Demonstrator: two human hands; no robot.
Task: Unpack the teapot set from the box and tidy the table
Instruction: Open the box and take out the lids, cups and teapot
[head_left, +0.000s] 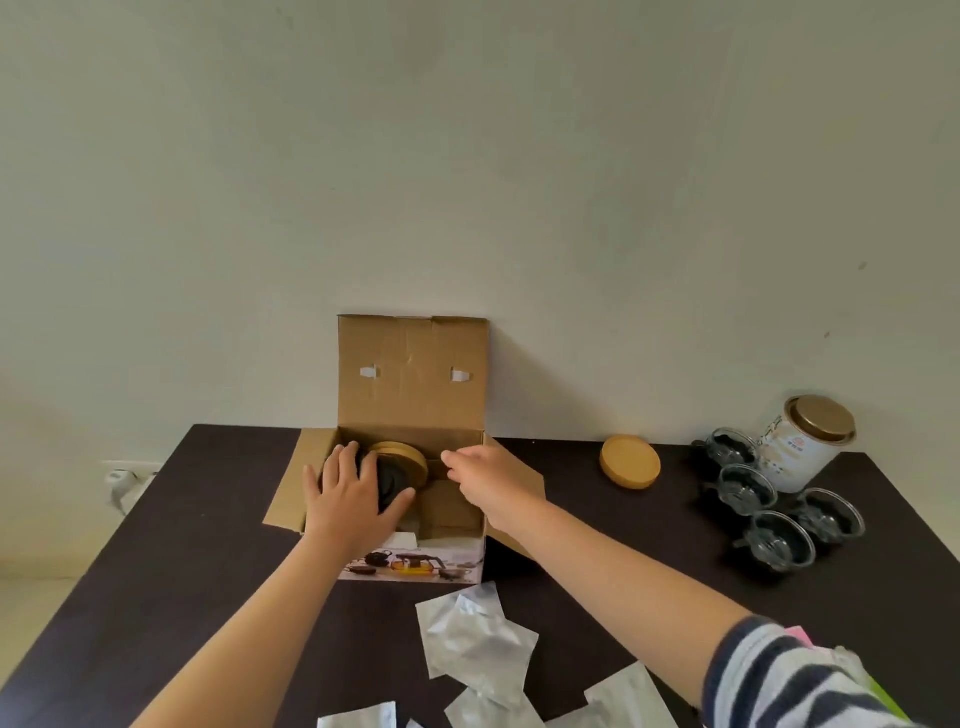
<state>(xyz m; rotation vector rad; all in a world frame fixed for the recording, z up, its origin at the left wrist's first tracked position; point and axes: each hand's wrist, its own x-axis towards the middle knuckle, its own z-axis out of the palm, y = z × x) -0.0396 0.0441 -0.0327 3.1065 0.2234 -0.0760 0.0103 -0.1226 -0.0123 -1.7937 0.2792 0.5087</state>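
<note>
Foil pouches strewn on dark tabletop; beyond, left hand spread over black teapot inside open box, right hand loosely curled, empty, at its rim. Mid-unpacking; next, probably a steady two-handed lift.

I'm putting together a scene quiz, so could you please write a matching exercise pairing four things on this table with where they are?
Things:
1. wooden lid
2. glass cups
3. foil packets
4. left hand

Places:
A. in front of the box
B. on the dark item inside the box
C. between the box and the cups
D. beside the white tin

Pairs: 1-C, 2-D, 3-A, 4-B
</note>
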